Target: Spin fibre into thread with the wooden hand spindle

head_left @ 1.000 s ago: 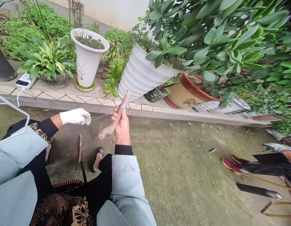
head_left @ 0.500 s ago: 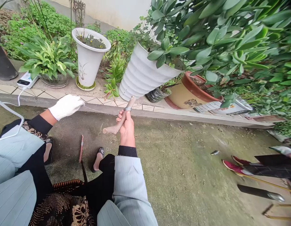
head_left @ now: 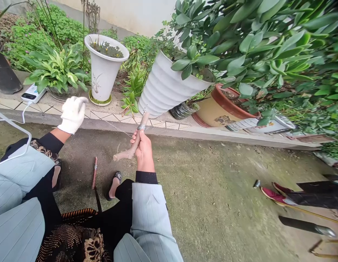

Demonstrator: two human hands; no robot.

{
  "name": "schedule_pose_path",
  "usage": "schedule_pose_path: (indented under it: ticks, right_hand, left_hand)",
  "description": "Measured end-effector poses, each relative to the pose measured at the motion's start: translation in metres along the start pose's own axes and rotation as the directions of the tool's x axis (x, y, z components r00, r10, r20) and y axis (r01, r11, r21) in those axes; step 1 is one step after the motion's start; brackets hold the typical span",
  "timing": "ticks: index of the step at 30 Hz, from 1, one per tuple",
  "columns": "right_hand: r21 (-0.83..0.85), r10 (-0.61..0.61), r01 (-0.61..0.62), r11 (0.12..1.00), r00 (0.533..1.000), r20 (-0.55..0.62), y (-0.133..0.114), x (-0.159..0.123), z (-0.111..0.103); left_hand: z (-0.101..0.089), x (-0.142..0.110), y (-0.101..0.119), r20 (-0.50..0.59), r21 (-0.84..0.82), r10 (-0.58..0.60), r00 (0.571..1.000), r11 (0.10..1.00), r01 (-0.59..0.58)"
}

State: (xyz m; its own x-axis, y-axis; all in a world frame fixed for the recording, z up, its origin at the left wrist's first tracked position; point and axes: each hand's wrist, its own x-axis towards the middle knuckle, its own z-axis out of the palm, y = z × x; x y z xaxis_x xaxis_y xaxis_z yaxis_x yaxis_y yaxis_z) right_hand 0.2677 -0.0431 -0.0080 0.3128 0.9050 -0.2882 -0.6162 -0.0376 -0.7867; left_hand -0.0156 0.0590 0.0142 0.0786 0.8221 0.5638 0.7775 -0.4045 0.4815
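Observation:
My right hand (head_left: 143,149), bare, is closed round a short brown wooden stick (head_left: 124,154) that tilts up to the right. A band of thin metal wire (head_left: 142,127) is wound round the stick just above my fingers. From that band a fine wire strand (head_left: 114,127) runs taut up and left to my left hand (head_left: 73,113), which wears a white glove and is closed on the strand's end. Both hands are raised above the ground in front of my knees.
A red-handled tool (head_left: 94,174) lies on the concrete by my sandalled foot (head_left: 114,183). White planters (head_left: 105,72) and a brown pot (head_left: 218,107) stand on the tiled ledge, with a power bank (head_left: 32,94) at left. Another person's shoes (head_left: 275,193) are at the right.
My gloved left hand has risen and drawn away to the upper left, pulling the wire strand longer and taut. My right hand kept its grip on the stick, shifting only slightly.

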Motion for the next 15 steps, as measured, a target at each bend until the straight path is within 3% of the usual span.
schedule_pose_path:
  ticks: [3, 5, 9, 12, 15]
  right_hand:
    - [-0.008, 0.038, -0.039, 0.999, 0.998, -0.040, 0.003, 0.001, -0.002]
    - [-0.011, 0.054, -0.055, 0.998, 0.996, -0.064, 0.005, 0.003, -0.004]
    - [-0.019, 0.059, -0.060, 0.998, 0.995, -0.075, 0.008, 0.004, -0.004]
    - [-0.056, 0.025, -0.028, 0.998, 0.997, -0.069, 0.011, 0.004, -0.003]
    - [-0.101, -0.013, 0.006, 0.995, 0.997, -0.071, 0.013, 0.004, -0.003]
  left_hand:
    - [-0.001, 0.003, 0.004, -0.075, -0.177, -0.093, 0.993, 0.981, 0.078]
    - [0.002, 0.002, 0.007, -0.057, -0.415, -0.199, 0.978, 0.896, 0.158]
    - [0.013, -0.001, 0.012, 0.131, -0.791, -0.357, 0.925, 0.524, 0.314]
    - [0.018, 0.000, 0.012, 0.224, -0.885, -0.399, 0.889, 0.299, 0.357]
    - [0.016, 0.003, 0.012, 0.319, -0.914, -0.353, 0.879, 0.131, 0.384]
